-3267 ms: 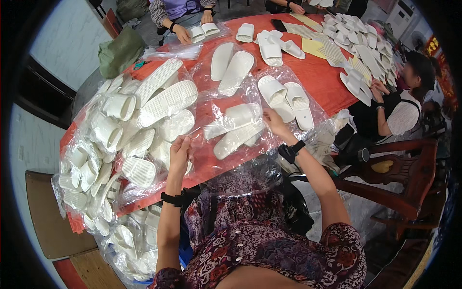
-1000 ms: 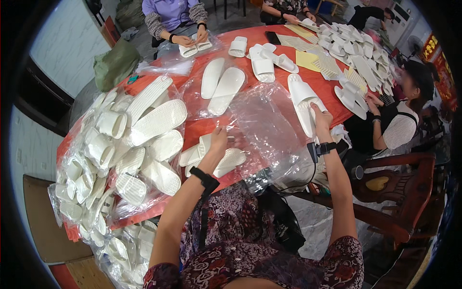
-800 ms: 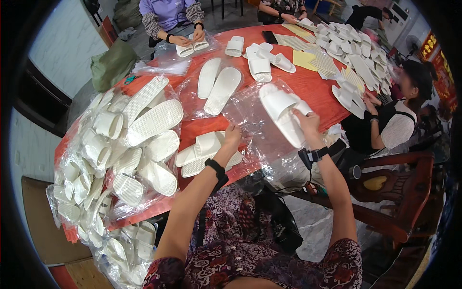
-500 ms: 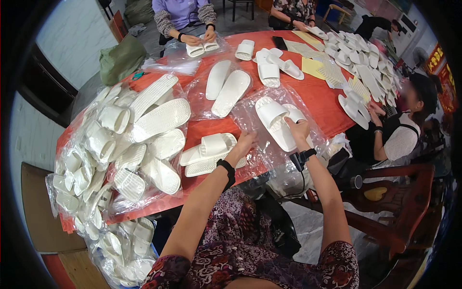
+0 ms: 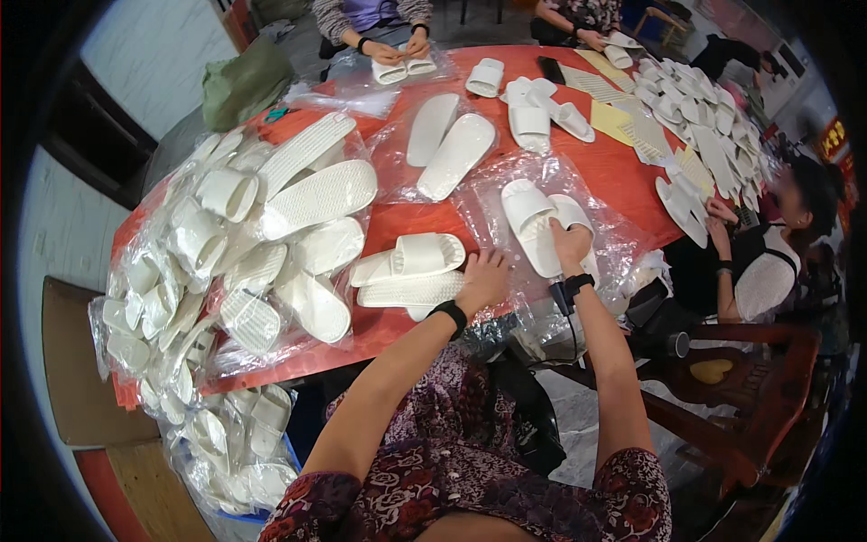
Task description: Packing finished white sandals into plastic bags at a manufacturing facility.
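I read this as a small packing workshop, hand assembly line style. A long table with a red cover (image 5: pixel 623 181) is crowded with white slippers (image 5: pixel 456 154), many sealed in clear plastic bags (image 5: pixel 271 235), more bagged piles heaped at the left edge and down in a bin (image 5: pixel 235 452). Other workers (image 5: pixel 375 18) sit around the same table handling pairs. Wooden chairs (image 5: pixel 750 379), bare floor, plain wall; nothing domestic about it.
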A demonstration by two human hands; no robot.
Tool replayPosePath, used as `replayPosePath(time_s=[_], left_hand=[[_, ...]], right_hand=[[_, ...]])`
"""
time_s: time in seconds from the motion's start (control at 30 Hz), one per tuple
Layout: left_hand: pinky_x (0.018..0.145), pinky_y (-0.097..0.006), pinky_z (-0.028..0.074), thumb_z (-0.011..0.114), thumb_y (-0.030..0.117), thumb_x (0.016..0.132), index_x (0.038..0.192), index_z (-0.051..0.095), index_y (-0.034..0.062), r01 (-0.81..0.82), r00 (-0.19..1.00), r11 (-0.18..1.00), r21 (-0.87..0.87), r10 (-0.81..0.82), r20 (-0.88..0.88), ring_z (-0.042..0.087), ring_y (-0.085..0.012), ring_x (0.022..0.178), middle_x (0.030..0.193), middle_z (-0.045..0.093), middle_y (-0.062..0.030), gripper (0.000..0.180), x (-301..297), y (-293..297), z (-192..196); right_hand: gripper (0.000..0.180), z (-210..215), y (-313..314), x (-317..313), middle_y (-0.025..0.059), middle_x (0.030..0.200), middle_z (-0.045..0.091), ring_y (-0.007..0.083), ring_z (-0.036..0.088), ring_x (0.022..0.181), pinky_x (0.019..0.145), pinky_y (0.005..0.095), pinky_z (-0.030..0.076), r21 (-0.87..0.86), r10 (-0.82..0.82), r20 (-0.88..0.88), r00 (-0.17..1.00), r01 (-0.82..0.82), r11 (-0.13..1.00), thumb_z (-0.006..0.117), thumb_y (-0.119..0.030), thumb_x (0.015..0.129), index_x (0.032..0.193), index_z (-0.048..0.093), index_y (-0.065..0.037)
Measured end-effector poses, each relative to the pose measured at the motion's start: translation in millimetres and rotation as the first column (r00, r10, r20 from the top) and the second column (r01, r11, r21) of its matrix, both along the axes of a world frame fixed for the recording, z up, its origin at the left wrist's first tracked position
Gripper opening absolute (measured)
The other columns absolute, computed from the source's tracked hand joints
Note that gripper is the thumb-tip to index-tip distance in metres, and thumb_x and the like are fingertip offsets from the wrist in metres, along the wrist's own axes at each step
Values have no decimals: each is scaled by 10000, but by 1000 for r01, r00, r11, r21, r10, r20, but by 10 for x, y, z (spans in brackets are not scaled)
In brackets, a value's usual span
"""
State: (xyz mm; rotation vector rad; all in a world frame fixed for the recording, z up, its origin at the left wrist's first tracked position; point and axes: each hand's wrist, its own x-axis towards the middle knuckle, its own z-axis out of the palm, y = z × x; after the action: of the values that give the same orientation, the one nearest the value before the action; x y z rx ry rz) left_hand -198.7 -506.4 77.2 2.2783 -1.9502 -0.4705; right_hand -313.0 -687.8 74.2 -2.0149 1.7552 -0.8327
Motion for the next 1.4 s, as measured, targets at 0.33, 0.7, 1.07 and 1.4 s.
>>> replayPosePath(time_s=[0.33, 0.7, 1.07, 1.4], left_hand=[[907, -409, 414, 600, 174, 758, 1174, 540, 57, -8, 950, 965, -263, -75, -303, 498, -334, 1087, 1186, 541, -162, 436, 203, 365, 387], [1059, -495, 256, 510, -35, 614, 1339, 335, -4, -319, 927, 898, -304, 229, -297, 318, -454, 1228, 1331, 352, -269, 746, 1060, 1878, 530], [1019, -454, 338, 542, -116, 614, 1286, 388, -38, -297, 949, 921, -251, 254, -188, 378, -439, 1205, 1290, 402, -262, 694, 1223, 1841, 257], [999, -526, 349, 723, 87, 605, 1281, 422, 53, -366, 930, 923, -114, 364, -38, 298, -476, 1258, 1317, 362, -287, 741, 1280, 1727, 43]], right_hand=[[422, -393, -76, -71, 189, 730, 635, 347, 612, 675, 644, 442, 475, 10, 23, -73, 997, -22, 1000, 737, -392, 670, 647, 627, 15], [366, 204, 1276, -87, 169, 1085, 507, 361, 492, 1023, 899, 432, 380, -165, 526, 238, 816, -500, 850, 629, -107, 754, 1102, 533, -49], [166, 422, 1663, 340, 133, 901, 601, 262, 593, 852, 753, 333, 450, -103, 812, 411, 415, -864, 493, 541, -6, 848, 1012, 557, -26], [219, 267, 1188, 354, 183, 816, 531, 305, 551, 718, 668, 369, 434, 172, 730, 310, 609, -791, 587, 422, -219, 968, 988, 481, -9]])
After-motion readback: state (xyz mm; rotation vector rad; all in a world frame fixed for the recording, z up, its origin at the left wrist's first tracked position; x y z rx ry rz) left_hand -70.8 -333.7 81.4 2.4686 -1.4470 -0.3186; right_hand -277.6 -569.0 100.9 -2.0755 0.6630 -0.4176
